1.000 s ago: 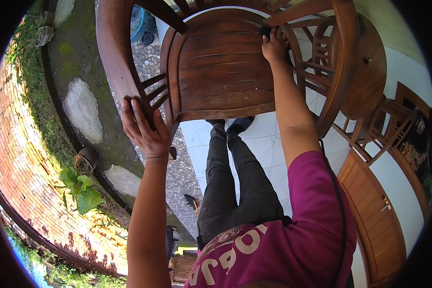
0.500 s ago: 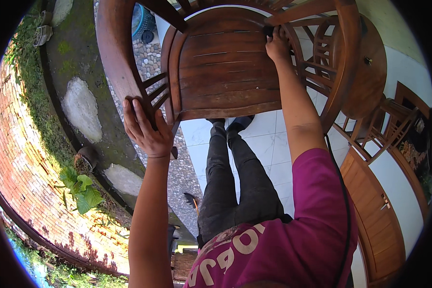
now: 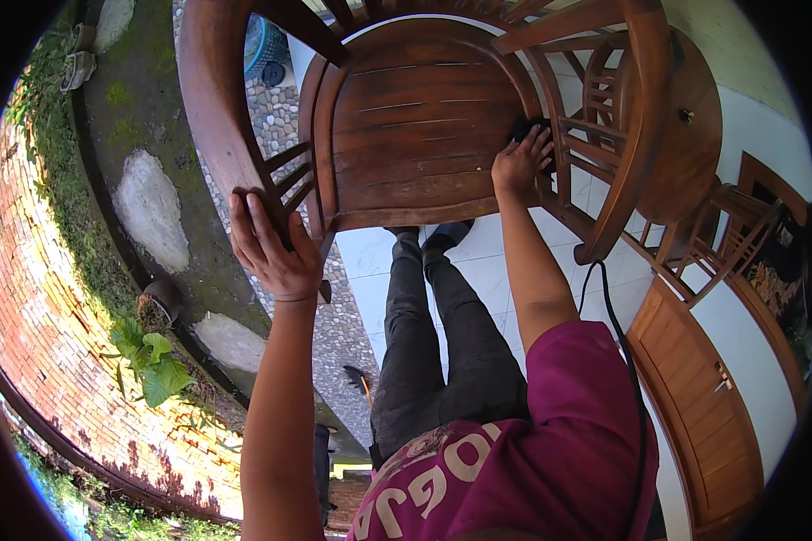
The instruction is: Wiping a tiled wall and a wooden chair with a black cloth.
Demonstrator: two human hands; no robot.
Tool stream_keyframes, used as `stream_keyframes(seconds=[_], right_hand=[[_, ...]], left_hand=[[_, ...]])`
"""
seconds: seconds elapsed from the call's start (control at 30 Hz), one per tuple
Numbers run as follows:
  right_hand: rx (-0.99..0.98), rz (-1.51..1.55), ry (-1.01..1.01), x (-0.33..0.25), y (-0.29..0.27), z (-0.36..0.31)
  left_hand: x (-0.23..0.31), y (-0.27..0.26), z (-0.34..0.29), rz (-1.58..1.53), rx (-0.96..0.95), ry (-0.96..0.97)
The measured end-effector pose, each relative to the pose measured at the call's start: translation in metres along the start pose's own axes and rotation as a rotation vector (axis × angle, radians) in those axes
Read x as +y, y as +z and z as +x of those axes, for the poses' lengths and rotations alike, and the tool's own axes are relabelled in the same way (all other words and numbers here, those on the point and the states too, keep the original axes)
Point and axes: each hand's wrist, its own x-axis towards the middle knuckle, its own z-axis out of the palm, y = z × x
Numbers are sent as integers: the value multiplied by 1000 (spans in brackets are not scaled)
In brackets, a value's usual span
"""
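Observation:
A brown wooden armchair [image 3: 424, 135] with a slatted seat stands in front of me. My left hand [image 3: 275, 248] lies over the front end of its left armrest [image 3: 221, 117], fingers stretched out and thumb apart on the inner side. My right hand [image 3: 521, 162] presses a black cloth [image 3: 530, 129] onto the right edge of the seat, close to the front corner. Most of the cloth is hidden under my fingers, so its full shape cannot be made out. A small pale speck lies on the seat slats, left of my right hand.
To the right stand a round wooden table [image 3: 690, 135], another wooden chair [image 3: 740, 230] and a wooden door [image 3: 695, 388]. A blue basket [image 3: 263, 45] sits beyond the left armrest. Pebbled paving [image 3: 329, 361] borders the white tiles. A black cable [image 3: 624, 338] hangs by my right arm.
My right hand and the black cloth have moved from the back right of the seat toward me, along its right edge. My left hand stays on the armrest.

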Motion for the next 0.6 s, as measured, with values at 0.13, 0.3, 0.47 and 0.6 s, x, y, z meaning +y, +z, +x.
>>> stream_keyframes(seconds=[0.13,0.3,0.47,0.6], right_hand=[[22,-3,-213,-64,1,72],[-15,165,-453,-111,-21,127],[236,340,-648,-155,-2,130],[158,164,-483,-180,28,111]], left_hand=[[1,0,1,-7,7,-8],[1,0,2,8,14,15],[-1,0,0,5,-4,-17],[-1,-1,-1,21,-8,8]])
